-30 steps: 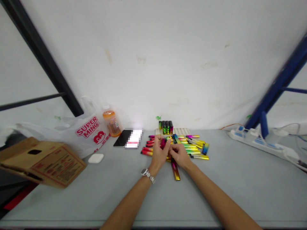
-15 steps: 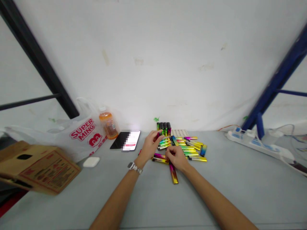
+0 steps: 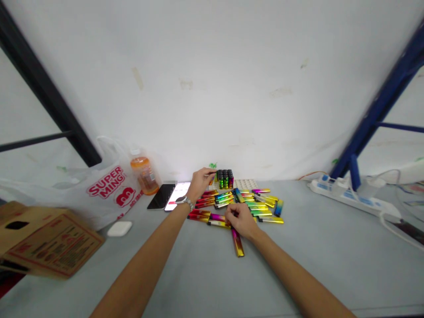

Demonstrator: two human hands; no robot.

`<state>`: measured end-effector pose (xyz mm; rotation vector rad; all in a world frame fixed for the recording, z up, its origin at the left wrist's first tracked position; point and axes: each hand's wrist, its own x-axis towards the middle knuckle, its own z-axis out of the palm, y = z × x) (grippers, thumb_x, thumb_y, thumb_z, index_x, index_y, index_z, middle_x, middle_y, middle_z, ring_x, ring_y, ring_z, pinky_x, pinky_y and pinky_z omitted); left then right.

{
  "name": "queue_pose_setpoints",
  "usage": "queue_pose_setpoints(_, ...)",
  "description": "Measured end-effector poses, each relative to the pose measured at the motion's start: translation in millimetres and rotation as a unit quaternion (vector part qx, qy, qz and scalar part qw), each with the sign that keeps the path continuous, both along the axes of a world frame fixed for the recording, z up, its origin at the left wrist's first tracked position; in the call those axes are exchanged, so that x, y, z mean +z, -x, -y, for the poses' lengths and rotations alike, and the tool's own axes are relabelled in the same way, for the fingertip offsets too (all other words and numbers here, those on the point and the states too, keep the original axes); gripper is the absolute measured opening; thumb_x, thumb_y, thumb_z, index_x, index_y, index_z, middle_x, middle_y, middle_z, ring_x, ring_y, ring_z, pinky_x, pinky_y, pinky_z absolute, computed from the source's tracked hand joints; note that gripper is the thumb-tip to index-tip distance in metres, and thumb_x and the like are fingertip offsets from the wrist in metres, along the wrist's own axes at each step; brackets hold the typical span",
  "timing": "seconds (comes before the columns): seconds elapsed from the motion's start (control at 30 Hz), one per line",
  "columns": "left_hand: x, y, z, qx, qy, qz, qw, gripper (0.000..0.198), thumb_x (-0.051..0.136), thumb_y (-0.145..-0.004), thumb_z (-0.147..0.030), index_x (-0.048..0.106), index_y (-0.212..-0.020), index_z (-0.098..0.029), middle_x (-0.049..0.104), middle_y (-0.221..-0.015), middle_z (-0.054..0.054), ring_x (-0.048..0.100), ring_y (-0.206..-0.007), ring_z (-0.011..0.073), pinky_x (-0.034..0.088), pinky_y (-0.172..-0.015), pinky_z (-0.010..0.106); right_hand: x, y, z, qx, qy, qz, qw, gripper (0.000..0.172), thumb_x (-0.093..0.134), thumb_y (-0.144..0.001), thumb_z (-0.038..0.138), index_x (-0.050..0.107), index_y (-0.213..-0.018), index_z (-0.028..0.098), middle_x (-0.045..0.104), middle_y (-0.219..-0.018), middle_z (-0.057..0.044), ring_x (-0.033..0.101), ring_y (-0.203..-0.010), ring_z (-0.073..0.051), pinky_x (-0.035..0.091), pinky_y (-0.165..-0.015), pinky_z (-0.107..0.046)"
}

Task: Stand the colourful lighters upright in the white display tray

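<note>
My left hand point(image 3: 199, 182) pinches a shiny lighter point(image 3: 211, 179) at the left end of a block of upright lighters point(image 3: 225, 179) with black tops. This block stands in a pale tray with rows of holes point(image 3: 247, 184). In front, my right hand point(image 3: 244, 219) is closed, its fingers curled over the black end of a purple and gold lighter point(image 3: 237, 244) that points towards me. Its fingertips are partly hidden. Around both hands lie loose lighters: red ones point(image 3: 200, 215) to the left, green and yellow ones point(image 3: 260, 208) to the right.
On the left are a cardboard box point(image 3: 53, 243), a white plastic bag point(image 3: 112, 190), an orange drink bottle point(image 3: 145, 176), a white case point(image 3: 119, 229) and a dark device with a lit phone point(image 3: 175, 197). A power strip point(image 3: 357, 196) with plugs lies right. A wall rises behind.
My left hand has moved up and left, from above the loose lighters to the left end of the upright block. My right hand stays over the same lighter. The view has shifted slightly.
</note>
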<state>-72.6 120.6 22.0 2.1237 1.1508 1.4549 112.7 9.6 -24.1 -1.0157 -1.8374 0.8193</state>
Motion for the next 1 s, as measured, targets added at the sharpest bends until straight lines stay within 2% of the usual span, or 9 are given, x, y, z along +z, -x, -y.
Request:
queue_pose_setpoints(0.23, -8.4, -4.5, -26.1, -0.001, 0.021, 0.023, 1.0, 0.017, 0.066, -0.082, -0.028, 0.076, -0.09, -0.016, 0.076, -0.094, 0.01, 0.07, -0.089, 0.0231, 0.055, -0.091, 0.043, -0.7, -0.5, -0.8, -0.003, 0.0, 0.006, 1.0, 0.021, 0.049, -0.073, 0.012, 0.056, -0.053, 0.017, 0.057, -0.051, 0.001, 0.05, -0.051, -0.011, 0.036, -0.054, -0.022)
queue_pose_setpoints(0.5, -23.1, -8.3, -38.2, 0.0, 0.013, 0.054, 0.998, 0.018, 0.069, -0.079, -0.033, 0.075, -0.084, -0.017, 0.073, -0.092, 0.008, 0.068, -0.09, 0.0215, 0.055, -0.091, 0.041, 0.2, -0.3, -0.3, -0.002, -0.002, 0.007, 1.0, 0.022, 0.05, -0.073, 0.012, 0.057, -0.053, 0.017, 0.057, -0.052, 0.002, 0.05, -0.052, -0.011, 0.037, -0.056, -0.022)
queue_pose_setpoints(0.6, -24.4, -8.8, -40.2, 0.003, -0.016, 0.049, 0.999, 0.019, 0.07, -0.079, -0.035, 0.075, -0.082, -0.018, 0.067, -0.095, 0.008, 0.065, -0.092, 0.0202, 0.057, -0.086, 0.038, 0.4, -0.4, 0.4, -0.001, 0.004, 0.004, 1.0, 0.021, 0.05, -0.072, 0.011, 0.057, -0.053, 0.017, 0.057, -0.051, 0.002, 0.05, -0.052, -0.011, 0.037, -0.055, -0.022)
queue_pose_setpoints(0.7, -24.4, -8.1, -42.8, -0.009, -0.009, 0.051, 0.999, 0.02, 0.068, -0.08, -0.035, 0.075, -0.083, -0.017, 0.063, -0.091, 0.007, 0.064, -0.089, 0.0188, 0.058, -0.082, 0.035, 0.3, -0.4, 0.5, 0.002, 0.004, 0.002, 1.0, 0.022, 0.05, -0.072, 0.011, 0.056, -0.053, 0.017, 0.058, -0.052, 0.001, 0.051, -0.052, -0.012, 0.037, -0.056, -0.022)
queue_pose_setpoints(1.0, -23.3, -0.3, -48.6, -0.026, -0.013, 0.002, 1.0, 0.018, 0.067, -0.082, -0.034, 0.076, -0.085, -0.018, 0.065, -0.089, 0.006, 0.064, -0.087, 0.0183, 0.055, -0.087, 0.036, -0.9, -0.4, 0.5, 0.007, 0.012, 0.0, 1.0, 0.021, 0.05, -0.072, 0.011, 0.056, -0.053, 0.017, 0.058, -0.051, 0.001, 0.051, -0.052, -0.012, 0.037, -0.054, -0.022)
